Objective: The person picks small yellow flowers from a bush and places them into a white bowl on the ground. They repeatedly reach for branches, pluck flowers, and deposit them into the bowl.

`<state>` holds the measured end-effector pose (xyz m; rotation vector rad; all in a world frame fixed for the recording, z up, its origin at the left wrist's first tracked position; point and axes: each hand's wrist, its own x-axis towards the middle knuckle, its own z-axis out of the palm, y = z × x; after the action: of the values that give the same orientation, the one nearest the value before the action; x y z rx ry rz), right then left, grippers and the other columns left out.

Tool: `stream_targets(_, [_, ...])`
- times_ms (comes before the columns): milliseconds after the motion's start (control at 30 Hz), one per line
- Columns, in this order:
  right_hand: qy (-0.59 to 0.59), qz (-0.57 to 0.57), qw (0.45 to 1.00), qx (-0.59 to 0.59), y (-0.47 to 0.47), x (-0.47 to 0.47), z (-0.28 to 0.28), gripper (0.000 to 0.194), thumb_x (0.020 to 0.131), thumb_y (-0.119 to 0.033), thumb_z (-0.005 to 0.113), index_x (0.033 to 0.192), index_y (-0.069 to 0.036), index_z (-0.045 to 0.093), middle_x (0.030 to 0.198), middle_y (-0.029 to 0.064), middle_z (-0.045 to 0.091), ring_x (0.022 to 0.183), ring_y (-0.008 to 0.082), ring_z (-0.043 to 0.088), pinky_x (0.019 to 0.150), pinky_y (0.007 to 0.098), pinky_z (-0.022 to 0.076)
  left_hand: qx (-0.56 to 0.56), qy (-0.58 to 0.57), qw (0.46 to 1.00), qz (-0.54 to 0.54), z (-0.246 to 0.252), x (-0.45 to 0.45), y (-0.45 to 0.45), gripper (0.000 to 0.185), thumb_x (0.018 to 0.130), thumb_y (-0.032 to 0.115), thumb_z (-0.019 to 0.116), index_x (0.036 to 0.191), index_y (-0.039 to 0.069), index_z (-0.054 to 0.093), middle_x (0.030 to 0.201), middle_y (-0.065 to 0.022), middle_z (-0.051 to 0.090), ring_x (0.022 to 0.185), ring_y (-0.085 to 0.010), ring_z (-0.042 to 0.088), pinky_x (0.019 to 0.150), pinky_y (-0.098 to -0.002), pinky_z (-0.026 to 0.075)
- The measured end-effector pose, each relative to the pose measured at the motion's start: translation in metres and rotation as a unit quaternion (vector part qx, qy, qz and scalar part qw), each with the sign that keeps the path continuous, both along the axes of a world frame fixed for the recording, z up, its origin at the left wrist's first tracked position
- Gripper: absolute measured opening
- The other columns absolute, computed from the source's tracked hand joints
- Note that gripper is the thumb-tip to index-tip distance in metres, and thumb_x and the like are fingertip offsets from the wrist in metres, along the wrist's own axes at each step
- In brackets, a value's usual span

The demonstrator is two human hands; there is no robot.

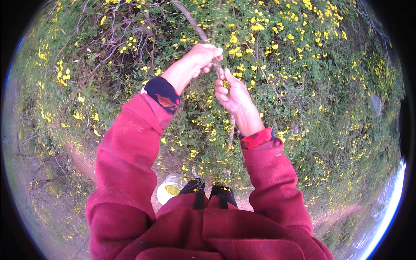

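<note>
A brown woody branch (pixel 195 24) runs down from the top of the view to between my hands. My left hand (pixel 204 58) is at the branch with its fingers curled, thumb pointing right. Just below and to the right, my right hand (pixel 232 89) has its palm turned up, its fingers bent and its fingertips at the branch's lower part. Whether either hand grips the branch or a thin stem is too small to tell. Small yellow flowers (pixel 235 50) on green leafy stems surround both hands.
A white container (pixel 164 194) holding yellow flower heads stands on the ground beside my legs. Bare, tangled twigs (pixel 112 39) are at the upper left. Another stick (pixel 231 130) stands below my right hand. A grey stone-like thing (pixel 376 104) lies among the plants at right.
</note>
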<state>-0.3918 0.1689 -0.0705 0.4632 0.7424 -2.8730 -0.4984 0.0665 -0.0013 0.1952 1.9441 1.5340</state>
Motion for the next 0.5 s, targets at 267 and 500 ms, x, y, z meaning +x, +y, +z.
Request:
stream_targets(267, [0.011,0.007,0.986,0.163,0.004,0.03,0.016,0.028,0.095,-0.029,0.043,0.084,-0.004,0.048,0.068,0.0035,0.045,0.046,0.0066,0.034,0.036,0.0183,0.0252,0.074,-0.021,0.995,0.059,-0.018,0.038,0.034,0.022,0.089,0.018,0.051,0.076,0.001,0.056,0.064,-0.0056,0.057,0.04,-0.0061,0.038,0.033,-0.0208,0.031])
stream_targets(500, [0.069,0.017,0.988,0.135,0.013,0.043,0.008,0.03,0.095,-0.033,0.043,0.082,-0.006,0.047,0.062,0.0027,0.045,0.041,0.007,0.032,0.034,0.0191,0.0225,0.083,0.02,0.989,0.123,-0.029,0.053,0.046,0.024,0.087,0.02,0.053,0.07,0.003,0.056,0.057,-0.0019,0.053,0.043,-0.0102,0.045,0.038,-0.0245,0.034])
